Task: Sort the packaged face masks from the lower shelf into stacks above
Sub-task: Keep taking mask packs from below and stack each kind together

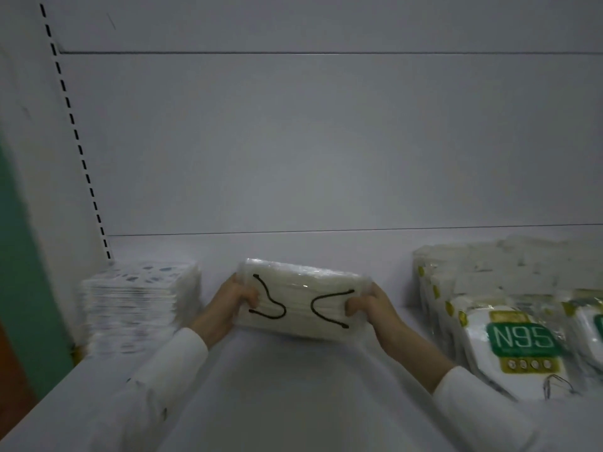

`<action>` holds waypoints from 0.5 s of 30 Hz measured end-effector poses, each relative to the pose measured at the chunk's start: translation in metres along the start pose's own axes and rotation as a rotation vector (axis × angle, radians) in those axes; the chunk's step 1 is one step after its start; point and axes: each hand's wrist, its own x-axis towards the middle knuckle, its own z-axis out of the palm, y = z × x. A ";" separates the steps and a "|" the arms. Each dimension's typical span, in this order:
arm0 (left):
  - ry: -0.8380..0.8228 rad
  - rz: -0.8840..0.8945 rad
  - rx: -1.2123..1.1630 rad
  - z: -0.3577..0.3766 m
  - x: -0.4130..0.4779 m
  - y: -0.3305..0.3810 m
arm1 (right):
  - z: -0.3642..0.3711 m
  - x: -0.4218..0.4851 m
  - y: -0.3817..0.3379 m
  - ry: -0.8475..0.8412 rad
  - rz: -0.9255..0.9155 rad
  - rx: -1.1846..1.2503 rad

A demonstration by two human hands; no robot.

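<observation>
A clear-wrapped pack of white face masks (301,298) with black ear loops is held over the middle of the white shelf (293,386), tilted so its face points at me. My left hand (236,298) grips its left end and my right hand (367,306) grips its right end. At the left of the shelf stands a stack of patterned mask packs (137,305). On the right lean white packs labelled N95 (518,350) in green, in rows.
The shelf's white back panel (326,141) rises behind. A slotted upright (78,148) runs down the left side, with a green wall (19,272) beyond it. More clear-wrapped packs (509,265) lie behind the N95 rows.
</observation>
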 end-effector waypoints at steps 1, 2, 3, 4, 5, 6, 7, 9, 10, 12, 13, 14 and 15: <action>-0.026 0.056 0.013 0.006 0.001 -0.003 | -0.007 -0.002 0.002 0.016 -0.059 0.008; -0.052 0.097 0.031 0.013 0.002 -0.006 | -0.013 -0.006 0.002 0.033 -0.109 0.021; -0.077 0.124 0.057 0.020 0.003 -0.012 | -0.020 -0.009 0.004 0.041 -0.143 0.037; -0.097 0.130 0.089 0.025 0.005 -0.019 | -0.025 -0.011 0.006 0.041 -0.164 0.057; -0.120 0.123 0.119 0.031 0.005 -0.025 | -0.031 -0.012 0.011 0.031 -0.161 0.085; -0.134 0.099 0.121 0.034 0.006 -0.032 | -0.035 -0.011 0.015 0.012 -0.146 0.112; -0.144 0.090 0.110 0.037 0.007 -0.040 | -0.038 -0.010 0.019 -0.010 -0.124 0.129; -0.125 0.086 0.074 0.037 0.009 -0.047 | -0.043 -0.007 0.024 -0.041 -0.105 0.159; -0.117 0.070 0.057 0.037 0.010 -0.048 | -0.045 -0.004 0.026 -0.046 -0.107 0.166; -0.109 0.047 0.016 0.039 0.007 -0.047 | -0.047 -0.001 0.029 -0.060 -0.104 0.185; -0.114 0.040 -0.003 0.040 0.005 -0.048 | -0.047 0.002 0.031 -0.063 -0.097 0.191; -0.113 0.022 -0.017 0.042 0.001 -0.048 | -0.047 0.005 0.033 -0.068 -0.095 0.194; -0.114 0.007 -0.025 0.044 -0.001 -0.049 | -0.046 0.007 0.035 -0.070 -0.092 0.197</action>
